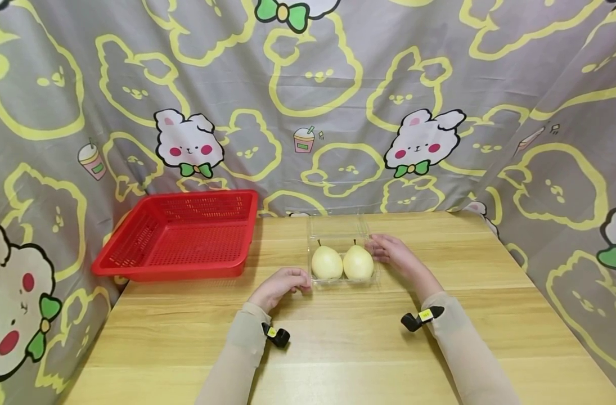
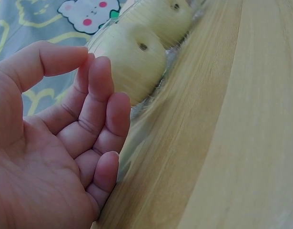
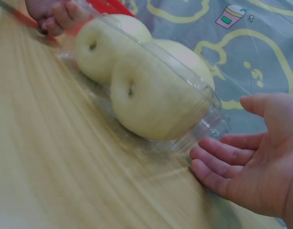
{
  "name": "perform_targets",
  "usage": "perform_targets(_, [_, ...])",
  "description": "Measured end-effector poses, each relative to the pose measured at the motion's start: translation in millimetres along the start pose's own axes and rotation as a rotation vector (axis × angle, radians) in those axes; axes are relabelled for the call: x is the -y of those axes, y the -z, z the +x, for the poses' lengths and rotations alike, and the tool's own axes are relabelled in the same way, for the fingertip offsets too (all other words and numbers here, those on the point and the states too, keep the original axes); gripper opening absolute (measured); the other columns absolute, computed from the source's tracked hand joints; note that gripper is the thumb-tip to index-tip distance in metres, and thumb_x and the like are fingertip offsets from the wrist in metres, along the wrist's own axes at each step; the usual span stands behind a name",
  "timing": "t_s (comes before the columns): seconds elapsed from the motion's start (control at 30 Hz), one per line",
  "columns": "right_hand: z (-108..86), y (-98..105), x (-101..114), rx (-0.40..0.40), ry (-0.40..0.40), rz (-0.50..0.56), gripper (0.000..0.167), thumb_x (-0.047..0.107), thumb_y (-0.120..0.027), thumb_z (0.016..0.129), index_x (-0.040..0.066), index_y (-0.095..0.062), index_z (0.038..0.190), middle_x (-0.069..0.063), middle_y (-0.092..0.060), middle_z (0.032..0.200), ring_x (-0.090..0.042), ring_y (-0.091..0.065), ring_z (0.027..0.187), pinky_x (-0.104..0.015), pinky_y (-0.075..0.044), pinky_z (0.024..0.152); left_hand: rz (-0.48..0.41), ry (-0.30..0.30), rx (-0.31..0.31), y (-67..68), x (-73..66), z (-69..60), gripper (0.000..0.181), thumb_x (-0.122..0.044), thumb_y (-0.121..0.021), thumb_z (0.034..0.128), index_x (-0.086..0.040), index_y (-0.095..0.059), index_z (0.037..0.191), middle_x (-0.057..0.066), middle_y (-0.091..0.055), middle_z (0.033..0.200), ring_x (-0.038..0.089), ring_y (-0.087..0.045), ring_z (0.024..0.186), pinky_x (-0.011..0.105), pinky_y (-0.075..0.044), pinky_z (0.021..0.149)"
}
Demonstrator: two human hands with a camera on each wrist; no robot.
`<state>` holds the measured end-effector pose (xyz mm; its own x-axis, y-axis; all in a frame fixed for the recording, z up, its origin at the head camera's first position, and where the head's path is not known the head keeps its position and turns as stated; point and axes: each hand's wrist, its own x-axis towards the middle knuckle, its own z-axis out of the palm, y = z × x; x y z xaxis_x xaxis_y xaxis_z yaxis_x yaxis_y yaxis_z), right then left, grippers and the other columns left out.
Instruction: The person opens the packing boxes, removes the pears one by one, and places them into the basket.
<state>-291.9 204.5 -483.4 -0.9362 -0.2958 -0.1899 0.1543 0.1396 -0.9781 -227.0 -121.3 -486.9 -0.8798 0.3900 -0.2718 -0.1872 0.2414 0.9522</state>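
Observation:
A clear plastic box holds two pale yellow pears, side by side with stems up; a clear flap stands at its back. At the box's front left corner is my left hand, its fingers loosely curled. In the left wrist view that hand has thumb and index tips close together, with nothing visible held between them. Beside the right wall rests my right hand. The right wrist view has this hand with fingers extended near the box's end; contact is hard to tell.
A red perforated plastic basket stands at the table's left rear. The wooden table meets a patterned grey curtain at the back, with curtain on both sides too. Small black wrist cameras sit on both sleeves.

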Motion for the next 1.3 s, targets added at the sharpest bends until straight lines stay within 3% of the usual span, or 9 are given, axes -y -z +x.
perform_targets(0.13, [-10.8, -2, 3, 0.008, -0.01, 0.029, 0.063, 0.032, -0.045, 0.103, -0.007, -0.024, 0.148, -0.032, -0.039, 0.147, -0.006, -0.06, 0.099, -0.031, -0.049, 0.1, 0.001, -0.003, 0.002, 1.3, -1.0, -0.2, 0.01, -0.013, -0.061, 0.0837, -0.018, -0.064, 0.075, -0.01, -0.065, 0.073, 0.01, -0.059, 0.076, 0.026, -0.039, 0.072])
perform_targets(0.2, [-14.2, -3, 3, 0.005, -0.012, 0.04, 0.062, 0.029, -0.047, 0.103, -0.007, -0.025, 0.148, -0.03, -0.048, 0.138, -0.005, -0.061, 0.097, -0.029, -0.05, 0.097, -0.002, -0.005, 0.003, 2.2, -1.1, -0.2, 0.01, -0.013, -0.061, 0.0835, -0.018, -0.064, 0.075, -0.01, -0.065, 0.073, 0.01, -0.059, 0.077, 0.026, -0.039, 0.072])
perform_targets(0.3, [-16.0, -5, -2, -0.005, -0.013, 0.051, 0.061, 0.028, -0.05, 0.102, -0.006, -0.028, 0.147, -0.013, -0.059, 0.122, -0.004, -0.062, 0.094, -0.024, -0.052, 0.089, -0.007, -0.005, -0.002, 2.9, -1.6, -0.3, 0.01, -0.013, -0.062, 0.0831, -0.018, -0.064, 0.075, -0.009, -0.066, 0.074, 0.009, -0.059, 0.077, 0.026, -0.04, 0.073])
perform_targets(0.4, [-20.3, -8, -4, -0.017, -0.026, 0.047, 0.06, 0.029, -0.05, 0.102, -0.004, -0.03, 0.147, 0.001, -0.058, 0.114, -0.004, -0.061, 0.093, -0.023, -0.052, 0.087, -0.009, -0.006, -0.007, 3.3, -1.6, -0.5, 0.009, -0.013, -0.062, 0.0827, -0.017, -0.064, 0.075, -0.008, -0.066, 0.075, 0.009, -0.059, 0.078, 0.025, -0.041, 0.074])
perform_targets(0.67, [-31.7, -18, -8, -0.029, -0.031, 0.035, 0.06, 0.027, -0.05, 0.102, -0.003, -0.028, 0.149, -0.014, -0.048, 0.136, -0.004, -0.058, 0.096, -0.02, -0.049, 0.085, -0.002, 0.003, -0.016, 3.9, -1.9, -0.9, 0.01, -0.012, -0.061, 0.0831, -0.017, -0.064, 0.075, -0.008, -0.067, 0.076, 0.009, -0.06, 0.079, 0.025, -0.042, 0.075])
perform_targets(0.87, [-35.4, -22, -13, -0.039, 0.014, 0.056, 0.06, 0.023, -0.049, 0.102, -0.002, -0.024, 0.15, -0.015, -0.049, 0.132, -0.003, -0.06, 0.093, -0.019, -0.051, 0.081, -0.002, 0.002, -0.015, 5.6, -1.1, -1.1, 0.008, -0.012, -0.062, 0.0835, -0.016, -0.065, 0.077, -0.007, -0.067, 0.077, 0.009, -0.061, 0.08, 0.026, -0.042, 0.075])
perform_targets(1.3, [-45.5, -21, -25, -0.047, 0.067, 0.07, 0.063, 0.026, -0.053, 0.1, 0.007, -0.023, 0.153, -0.02, -0.04, 0.14, 0.0, -0.059, 0.099, -0.017, -0.05, 0.086, -0.014, 0.001, -0.008, 1.1, 0.4, -0.6, 0.006, -0.011, -0.062, 0.0844, -0.014, -0.066, 0.079, -0.006, -0.067, 0.078, 0.01, -0.06, 0.08, 0.024, -0.042, 0.074])
